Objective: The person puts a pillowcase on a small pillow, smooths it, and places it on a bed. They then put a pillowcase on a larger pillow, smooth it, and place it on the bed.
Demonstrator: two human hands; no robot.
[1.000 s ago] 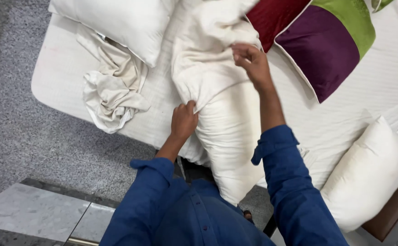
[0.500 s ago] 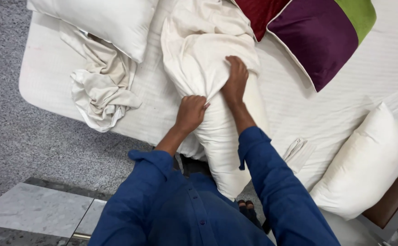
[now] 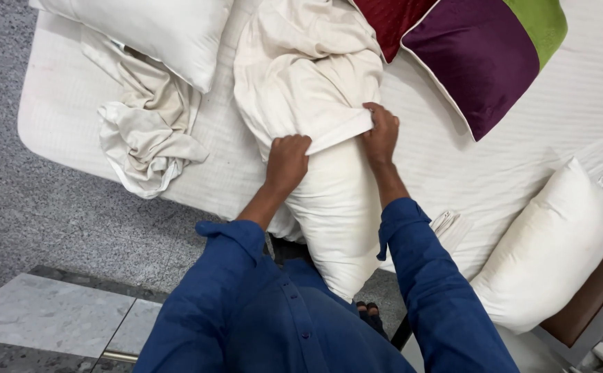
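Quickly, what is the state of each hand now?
Left hand: closed on the pillowcase edge.
Right hand: closed on the same pillowcase edge.

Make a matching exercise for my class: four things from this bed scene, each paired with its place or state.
Things:
1. cream pillowcase
2. crumpled sheet
3. purple cushion
4. bare pillow

Places or states:
A. lying by the bed's right edge
B. gripped by both hands
C. heaped near the left edge
D. at the top, beside a green cushion

Pairs: 1-B, 2-C, 3-D, 4-A
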